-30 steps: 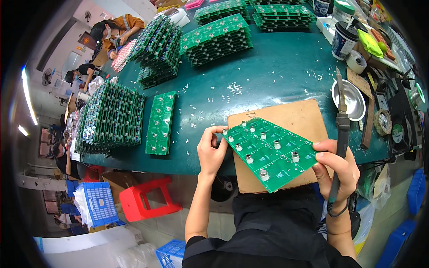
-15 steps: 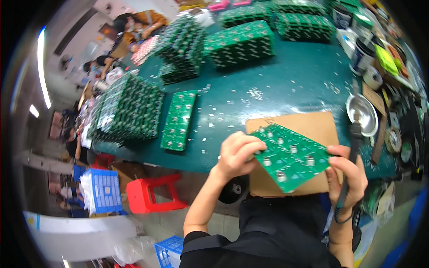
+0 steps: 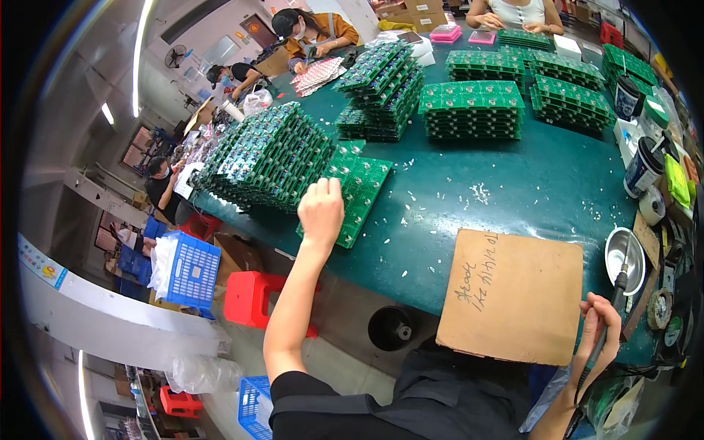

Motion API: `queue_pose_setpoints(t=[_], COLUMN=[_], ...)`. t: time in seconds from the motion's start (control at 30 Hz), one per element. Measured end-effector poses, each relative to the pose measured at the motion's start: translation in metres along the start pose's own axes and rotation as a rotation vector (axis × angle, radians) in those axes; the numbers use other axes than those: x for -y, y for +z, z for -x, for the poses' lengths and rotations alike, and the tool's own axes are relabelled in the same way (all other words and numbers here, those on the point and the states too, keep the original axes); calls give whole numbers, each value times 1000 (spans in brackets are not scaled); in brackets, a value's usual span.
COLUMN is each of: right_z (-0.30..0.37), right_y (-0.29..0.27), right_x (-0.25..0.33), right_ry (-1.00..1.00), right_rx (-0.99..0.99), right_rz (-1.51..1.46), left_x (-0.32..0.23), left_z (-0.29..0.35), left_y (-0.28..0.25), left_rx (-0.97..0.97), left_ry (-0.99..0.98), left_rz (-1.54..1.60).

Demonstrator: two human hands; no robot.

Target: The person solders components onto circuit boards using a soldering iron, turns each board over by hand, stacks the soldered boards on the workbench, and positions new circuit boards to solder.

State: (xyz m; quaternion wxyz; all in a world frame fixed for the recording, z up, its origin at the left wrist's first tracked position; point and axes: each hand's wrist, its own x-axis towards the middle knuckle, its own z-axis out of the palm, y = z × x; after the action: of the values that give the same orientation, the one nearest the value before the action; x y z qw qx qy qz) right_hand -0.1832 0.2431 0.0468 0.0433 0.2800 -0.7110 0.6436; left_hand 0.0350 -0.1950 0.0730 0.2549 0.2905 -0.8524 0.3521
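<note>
My left hand (image 3: 321, 210) reaches out to the left, its fingers closed at the near edge of a green circuit board panel (image 3: 368, 192) dotted with small silvery parts. That panel overlaps another green panel (image 3: 350, 149) lying beside a tall stack of boards (image 3: 268, 158); the fingertips are partly hidden. In my right hand (image 3: 600, 334) is a soldering iron (image 3: 621, 282), its tip pointing away over a metal bowl (image 3: 617, 253) and its cord trailing down. A brown cardboard sheet (image 3: 513, 297) with handwriting lies at the table's near edge in front of me.
More board stacks (image 3: 473, 110) stand across the green table (image 3: 440, 198), with white scraps scattered about. Cups (image 3: 645, 167), tape rolls and tools crowd the right side. A red stool (image 3: 249, 299), blue crate (image 3: 192, 268) and black bin (image 3: 391, 328) sit below. Other people (image 3: 312, 37) work beyond.
My left hand has carried the circuit board from above the cardboard to the left, by the tall stack. My right hand has let go of the board and keeps the soldering iron. The view has shifted.
</note>
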Motion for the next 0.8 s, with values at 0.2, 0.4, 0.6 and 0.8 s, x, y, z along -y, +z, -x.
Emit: queue_pose_setpoints(t=[0.2,0.4,0.6,0.8], right_z=[5,9,12,18], right_y=[-13,-28,-28,-16], right_x=[-11,-19,-17,-16], right_ry=[-101,110,132,146], right_rx=[52,-66,-60,-45], right_rz=[161,129,108,94], left_x=[4,69,61,89], left_z=[-17,-30,0,22], left_y=[-1,24,84,102], left_rx=[129,530,766,731], left_ry=[-239,-682,-884,-826], left_rz=[241,1392,1531,1354])
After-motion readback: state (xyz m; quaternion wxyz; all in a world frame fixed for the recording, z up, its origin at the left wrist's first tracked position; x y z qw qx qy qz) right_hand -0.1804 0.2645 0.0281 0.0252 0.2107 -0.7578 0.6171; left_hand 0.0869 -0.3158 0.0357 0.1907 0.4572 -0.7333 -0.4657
